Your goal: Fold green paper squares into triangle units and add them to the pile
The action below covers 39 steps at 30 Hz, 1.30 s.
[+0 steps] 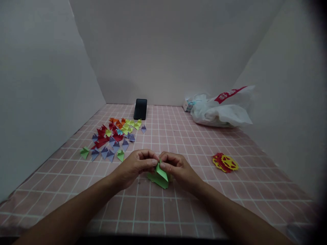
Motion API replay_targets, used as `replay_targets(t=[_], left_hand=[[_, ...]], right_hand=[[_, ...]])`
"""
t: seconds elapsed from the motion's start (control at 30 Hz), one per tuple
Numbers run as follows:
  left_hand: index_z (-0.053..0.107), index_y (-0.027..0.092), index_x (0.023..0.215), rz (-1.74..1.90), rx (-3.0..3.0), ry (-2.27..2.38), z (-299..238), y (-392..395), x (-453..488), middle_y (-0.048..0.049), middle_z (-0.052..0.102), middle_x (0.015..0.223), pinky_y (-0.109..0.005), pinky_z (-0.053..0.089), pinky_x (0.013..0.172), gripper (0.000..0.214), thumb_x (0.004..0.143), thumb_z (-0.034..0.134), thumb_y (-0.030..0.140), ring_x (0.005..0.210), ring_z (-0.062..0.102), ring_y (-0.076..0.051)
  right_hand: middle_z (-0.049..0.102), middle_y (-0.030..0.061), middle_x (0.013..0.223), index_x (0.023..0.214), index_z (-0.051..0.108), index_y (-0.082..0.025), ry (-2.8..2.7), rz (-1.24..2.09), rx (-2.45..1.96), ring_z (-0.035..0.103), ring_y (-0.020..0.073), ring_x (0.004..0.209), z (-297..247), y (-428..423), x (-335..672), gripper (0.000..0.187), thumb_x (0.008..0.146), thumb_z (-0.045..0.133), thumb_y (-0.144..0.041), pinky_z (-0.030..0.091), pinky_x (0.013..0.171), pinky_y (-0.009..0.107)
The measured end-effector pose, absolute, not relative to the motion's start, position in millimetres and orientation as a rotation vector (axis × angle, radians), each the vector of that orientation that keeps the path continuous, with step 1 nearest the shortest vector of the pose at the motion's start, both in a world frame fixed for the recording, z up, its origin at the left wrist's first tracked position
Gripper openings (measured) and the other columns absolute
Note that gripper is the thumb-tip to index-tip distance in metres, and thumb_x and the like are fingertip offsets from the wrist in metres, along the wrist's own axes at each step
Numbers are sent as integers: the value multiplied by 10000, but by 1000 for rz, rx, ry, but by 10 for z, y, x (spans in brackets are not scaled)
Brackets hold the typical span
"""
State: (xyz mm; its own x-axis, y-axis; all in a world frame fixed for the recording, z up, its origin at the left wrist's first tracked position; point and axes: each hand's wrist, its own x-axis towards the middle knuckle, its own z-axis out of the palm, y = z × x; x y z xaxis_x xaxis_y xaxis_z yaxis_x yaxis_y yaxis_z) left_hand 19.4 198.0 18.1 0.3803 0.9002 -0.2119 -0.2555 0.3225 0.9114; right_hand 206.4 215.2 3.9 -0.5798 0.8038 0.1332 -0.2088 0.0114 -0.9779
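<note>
I see the small green folded paper piece (160,175) sitting between my two hands at the near centre of the pink checked tabletop (178,211), its upper tip caught between the fingertips of both. My left hand (138,165) comes in from the left with thumb and forefinger pinched together on that tip, the other fingers curled under; my right hand (178,168) meets it from the right, likewise pinching the same top corner, fingers bunched. The paper's lower body hangs just below the fingers and touches or nearly touches the table; I cannot tell which. There is one green piece in hand. Its long axis runs roughly from upper left to lower right, and its narrow point aims up toward the fingertips while the broader folded end faces the table and slightly toward me. Well off to the left and farther back lies a scatter of small folded paper triangles (114,137) in orange, red, yellow-green, purple and green; I count roughly thirty, too crowded for an exact tally. One black smartphone (140,109) lies flat behind them near the back wall. One white plastic bag with red print (222,110) slumps at the far right. One red and yellow paper cutout (225,162) lies flat to the right of my right hand, apart from it.
</note>
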Motion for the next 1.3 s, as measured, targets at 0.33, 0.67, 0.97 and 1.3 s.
replay_targets(t=[0.33,0.67,0.97,1.3], left_hand=[[696,143,801,893,979,840,186,1985,191,19,608,686,-205,383,614,168,715,791,252,616,517,-75],[667,152,820,897,1101,824,187,1965,182,32,558,683,-218,353,623,144,784,732,275,637,475,-89],[662,161,856,1031,1255,894,187,1939,235,23,545,719,-241,381,656,135,828,672,292,677,482,-114],[673,153,839,1061,1333,928,254,1930,233,15,549,726,-257,417,653,121,805,672,270,667,511,-119]], right_hand=[[554,6,721,722,630,-167,-1446,1761,-602,480,123,656,11,2157,2070,168,807,680,-303,354,596,249],[601,23,759,730,633,-173,-1447,1780,-578,508,133,693,3,2159,2073,158,811,677,-300,389,635,262],[577,8,741,736,627,-182,-1416,1792,-627,499,130,676,-2,2155,2061,197,792,697,-358,393,631,262],[585,6,735,742,634,-175,-1402,1789,-658,519,128,665,-4,2150,2054,221,790,711,-377,410,641,268]])
